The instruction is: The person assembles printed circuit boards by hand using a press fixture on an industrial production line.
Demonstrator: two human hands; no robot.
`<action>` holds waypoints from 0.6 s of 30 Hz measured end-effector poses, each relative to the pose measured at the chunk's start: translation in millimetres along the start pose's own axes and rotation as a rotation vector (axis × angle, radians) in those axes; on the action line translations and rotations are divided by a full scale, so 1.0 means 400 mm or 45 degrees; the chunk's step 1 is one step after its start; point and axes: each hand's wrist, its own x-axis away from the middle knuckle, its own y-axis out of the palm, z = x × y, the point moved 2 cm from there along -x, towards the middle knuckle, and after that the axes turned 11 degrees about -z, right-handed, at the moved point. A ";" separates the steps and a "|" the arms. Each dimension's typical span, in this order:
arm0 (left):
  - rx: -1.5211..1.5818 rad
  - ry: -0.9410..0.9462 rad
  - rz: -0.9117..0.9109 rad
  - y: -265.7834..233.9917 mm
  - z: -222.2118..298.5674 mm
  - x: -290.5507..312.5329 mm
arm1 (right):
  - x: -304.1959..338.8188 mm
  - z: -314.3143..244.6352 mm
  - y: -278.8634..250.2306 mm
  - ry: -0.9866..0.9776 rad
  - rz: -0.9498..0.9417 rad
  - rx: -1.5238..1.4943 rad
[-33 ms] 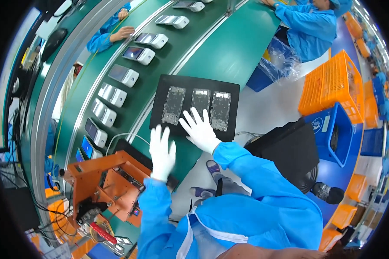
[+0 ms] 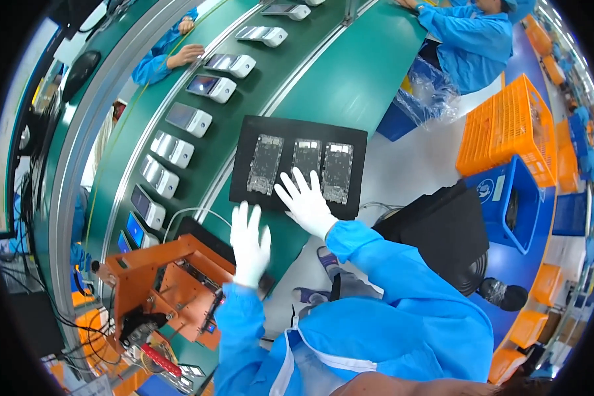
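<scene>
Both hands work over a green surface, whose edge passes near the right hand, so a careless shove that way could send something to the floor. Ahead and to the left of the left hand stands a row of handheld devices, which a wide sweep of that arm might knock. The orange frame sits just left of the left hand's wrist; drawing back without looking could bump the sleeve or knuckles against it. A black mat lies ahead of the right hand and partly under it, and its corner to that hand's right seems to reach past the surface's edge, so leaning there might tip or slide it. The left hand, white-gloved, is spread open with nothing visible in its grasp; the right hand, gloved too, is also wide open and seemingly empty. Three circuit boards lie side by side on the mat, ahead of the right hand, the middle one nearest its fingertips; whether they touch it cannot be told, but pressing there could scrape small parts. A white cable loops just left of the left hand's fingers and might snag them.
</scene>
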 end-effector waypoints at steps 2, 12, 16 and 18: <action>-0.001 -0.078 -0.057 -0.012 0.034 0.086 | -0.004 0.005 0.008 0.000 -0.042 0.006; 0.117 -0.475 -0.079 -0.038 0.079 0.412 | -0.130 0.388 -0.075 0.351 0.199 0.075; 0.053 -0.635 -0.130 -0.017 0.101 0.477 | -0.220 0.666 -0.076 0.463 0.216 0.274; 0.058 -0.671 -0.162 0.006 0.106 0.483 | -0.247 0.812 -0.088 0.576 0.132 0.340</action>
